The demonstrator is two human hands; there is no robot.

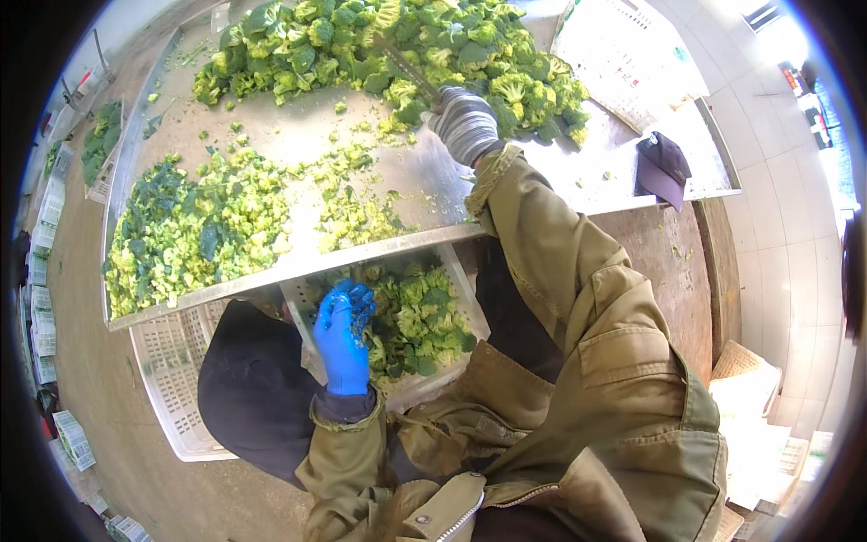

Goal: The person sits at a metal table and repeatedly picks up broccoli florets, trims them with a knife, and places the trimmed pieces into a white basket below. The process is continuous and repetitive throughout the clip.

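Observation:
My right hand (465,125), in a grey-and-white striped knit glove, grips a knife (410,69). The blade reaches over the heap of cut broccoli (291,57) at the back of a metal-topped table (271,129). My left hand (343,339), in a blue coated glove with green crumbs stuck to it, hovers above a white plastic crate (467,288). Its fingers are loosely curled, and I see no floret in them. Broccoli florets (420,315) fill the visible part of the crate, which stands at my knees, partly under the table's front edge.
Small yellow-green trimmings (203,230) cover the table's front left. A dark cap (662,169) lies at the right edge, near a white crate (623,64). A second white crate (179,386) stands on the floor beside my left leg. More broccoli (101,142) is at far left.

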